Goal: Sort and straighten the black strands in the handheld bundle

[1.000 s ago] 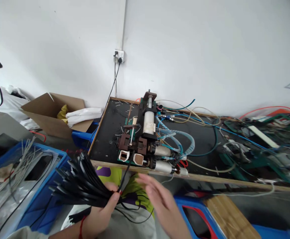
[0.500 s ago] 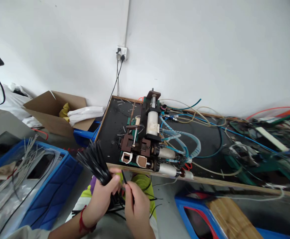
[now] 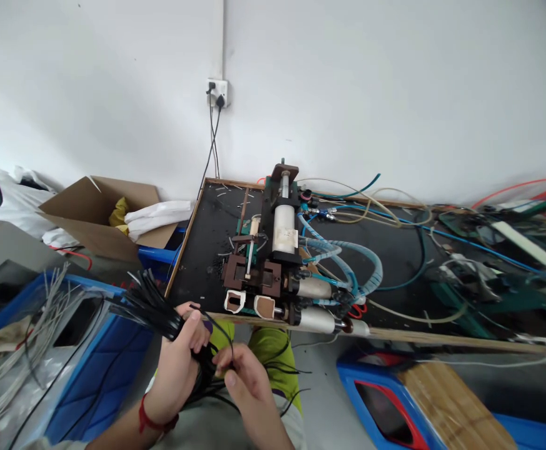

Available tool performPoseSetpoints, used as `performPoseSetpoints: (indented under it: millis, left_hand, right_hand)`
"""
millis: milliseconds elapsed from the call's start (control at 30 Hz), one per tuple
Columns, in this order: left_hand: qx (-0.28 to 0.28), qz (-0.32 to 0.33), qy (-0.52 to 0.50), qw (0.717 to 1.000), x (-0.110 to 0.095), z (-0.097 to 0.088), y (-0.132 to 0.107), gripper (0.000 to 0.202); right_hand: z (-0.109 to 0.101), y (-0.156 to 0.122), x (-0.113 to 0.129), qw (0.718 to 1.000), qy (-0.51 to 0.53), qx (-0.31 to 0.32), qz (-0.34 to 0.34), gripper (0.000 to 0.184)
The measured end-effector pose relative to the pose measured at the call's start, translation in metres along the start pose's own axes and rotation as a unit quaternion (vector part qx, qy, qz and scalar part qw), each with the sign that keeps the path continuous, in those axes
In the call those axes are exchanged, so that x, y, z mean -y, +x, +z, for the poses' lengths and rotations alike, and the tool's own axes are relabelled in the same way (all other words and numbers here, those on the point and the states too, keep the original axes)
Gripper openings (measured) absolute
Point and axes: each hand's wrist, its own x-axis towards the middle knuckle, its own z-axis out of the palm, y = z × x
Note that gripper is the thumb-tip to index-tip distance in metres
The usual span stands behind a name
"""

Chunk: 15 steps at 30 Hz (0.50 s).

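My left hand [image 3: 175, 365], with a red cord at its wrist, is closed around a thick bundle of black cables [image 3: 155, 314]. The bundle's ends fan out to the upper left, and its rest hangs over my lap. One black cable [image 3: 220, 329] arches from my left hand's fingertips towards my right hand [image 3: 250, 382]. Thumb and fingers of that hand are curled together on this cable. Just beyond both hands, at the table's front edge, stands a pneumatic machine [image 3: 284, 228] with clamp blocks, cylinders and blue hoses.
The black tabletop [image 3: 198, 262] carries scattered cable offcuts. At left a blue crate [image 3: 95, 362] holds pale cables and a phone, with an open cardboard box [image 3: 74, 215] behind it. A blue stool [image 3: 371, 400] with a wooden board stands below the table at right.
The bundle has tipped further to the left and lower with my left hand. My right hand has turned, and the single cable now arches between the hands. The view has shifted slightly.
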Motion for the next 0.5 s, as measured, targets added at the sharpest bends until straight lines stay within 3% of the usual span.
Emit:
performPoseSetpoints:
  millis: [133, 233, 300, 400, 500]
  left_hand:
    - [0.025, -0.034, -0.021, 0.999, 0.004, -0.004, -0.003, 0.019]
    - [0.027, -0.045, -0.026, 0.998, 0.005, -0.005, -0.003, 0.017]
    - [0.023, -0.042, -0.028, 0.998, 0.004, -0.004, -0.001, 0.016]
    - [0.023, -0.040, -0.027, 0.999, 0.001, -0.004, 0.001, 0.017]
    - [0.022, -0.038, -0.023, 0.999, -0.002, -0.005, 0.002, 0.015]
  right_hand:
    - [0.006, 0.005, 0.004, 0.999, -0.037, -0.010, -0.012, 0.037]
    - [0.005, 0.007, 0.010, 0.998, -0.047, 0.014, -0.035, 0.059]
    - [0.003, 0.006, 0.010, 1.000, -0.004, 0.025, 0.011, 0.065]
    - [0.000, 0.004, 0.005, 0.992, 0.023, 0.049, 0.110, 0.057]
    - [-0.001, 0.001, 0.000, 0.991, -0.007, 0.068, 0.111, 0.050]
